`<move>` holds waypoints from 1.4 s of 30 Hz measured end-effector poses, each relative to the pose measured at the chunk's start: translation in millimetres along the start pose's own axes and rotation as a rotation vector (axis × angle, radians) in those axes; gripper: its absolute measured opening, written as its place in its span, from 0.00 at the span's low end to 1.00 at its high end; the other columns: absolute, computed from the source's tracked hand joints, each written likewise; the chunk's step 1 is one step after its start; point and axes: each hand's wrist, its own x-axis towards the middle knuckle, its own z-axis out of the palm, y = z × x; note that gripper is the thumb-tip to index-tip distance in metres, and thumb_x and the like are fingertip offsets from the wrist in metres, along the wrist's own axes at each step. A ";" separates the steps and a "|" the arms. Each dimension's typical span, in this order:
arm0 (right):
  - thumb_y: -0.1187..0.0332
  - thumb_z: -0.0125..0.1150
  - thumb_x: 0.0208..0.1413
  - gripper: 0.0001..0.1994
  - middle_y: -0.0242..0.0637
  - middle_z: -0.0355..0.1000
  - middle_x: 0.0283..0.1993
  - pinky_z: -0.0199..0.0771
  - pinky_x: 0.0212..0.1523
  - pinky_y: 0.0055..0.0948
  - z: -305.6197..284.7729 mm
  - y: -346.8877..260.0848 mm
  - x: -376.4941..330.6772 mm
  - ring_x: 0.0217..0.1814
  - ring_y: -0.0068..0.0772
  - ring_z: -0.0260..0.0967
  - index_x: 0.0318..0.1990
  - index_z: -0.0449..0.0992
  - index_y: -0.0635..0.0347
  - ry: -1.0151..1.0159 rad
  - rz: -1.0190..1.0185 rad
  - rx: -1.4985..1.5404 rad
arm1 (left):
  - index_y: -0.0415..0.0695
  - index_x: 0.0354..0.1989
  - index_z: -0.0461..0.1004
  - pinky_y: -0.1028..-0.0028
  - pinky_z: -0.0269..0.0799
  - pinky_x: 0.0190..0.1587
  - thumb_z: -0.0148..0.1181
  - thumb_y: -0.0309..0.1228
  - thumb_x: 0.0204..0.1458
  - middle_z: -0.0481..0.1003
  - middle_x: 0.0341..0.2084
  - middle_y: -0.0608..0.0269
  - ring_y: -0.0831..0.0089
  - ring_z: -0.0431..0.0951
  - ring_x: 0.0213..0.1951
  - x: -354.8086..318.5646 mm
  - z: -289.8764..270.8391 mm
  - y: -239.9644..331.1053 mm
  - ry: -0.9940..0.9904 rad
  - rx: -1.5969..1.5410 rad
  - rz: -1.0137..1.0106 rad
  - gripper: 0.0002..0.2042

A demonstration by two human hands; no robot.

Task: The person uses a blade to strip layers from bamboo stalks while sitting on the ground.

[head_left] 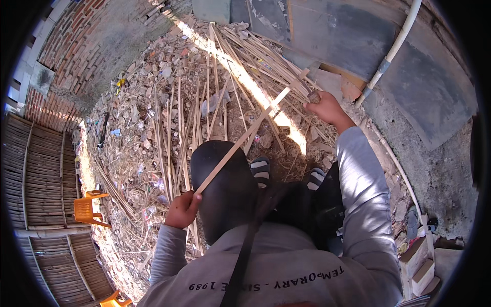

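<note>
A long flat strip of split bamboo or wood [240, 145] slants up and to the right, crossing over a dark rounded covering [220, 179] about my left leg. My left hand [181, 211] is closed on the strip's near end, thumb along it. Farther off to the right, my right hand [326, 109] is closed round a short brown handle-like piece [313, 96]; whatever extends from it is hard to make out. The strip's far end lies to the left of this hand, apart from it.
Many loose strips [240, 43] lie across the rubble-strewn ground [148, 77], ahead and left. Grey panels [337, 30] and a pale pipe [394, 48] stand at right. An orange chair [86, 210] is by a bamboo wall [46, 174]. My striped sandals [261, 171] show below.
</note>
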 end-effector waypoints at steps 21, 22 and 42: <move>0.59 0.72 0.51 0.17 0.54 0.75 0.33 0.71 0.41 0.47 8.7 -40.1 -31.8 0.39 0.59 0.73 0.39 0.77 0.63 -0.005 -0.487 -0.331 | 0.37 0.34 0.70 0.66 0.64 0.28 0.54 0.37 0.64 0.68 0.18 0.58 0.71 0.68 0.23 -41.0 11.9 -20.9 0.096 -0.111 -0.077 0.14; 0.59 0.72 0.51 0.17 0.54 0.74 0.32 0.70 0.39 0.47 8.3 -40.4 -32.2 0.36 0.59 0.72 0.39 0.76 0.63 -0.014 -0.488 -0.323 | 0.37 0.34 0.69 0.67 0.64 0.28 0.53 0.34 0.65 0.68 0.18 0.58 0.71 0.68 0.22 -39.1 10.9 -17.5 0.086 -0.128 -0.054 0.12; 0.60 0.70 0.48 0.14 0.50 0.73 0.28 0.71 0.34 0.44 19.4 -62.7 -47.1 0.32 0.53 0.74 0.35 0.77 0.61 -0.150 -0.472 -0.228 | 0.38 0.30 0.66 0.56 0.63 0.24 0.51 0.37 0.67 0.69 0.16 0.45 0.45 0.72 0.20 -38.6 19.8 1.4 0.106 0.032 -0.008 0.16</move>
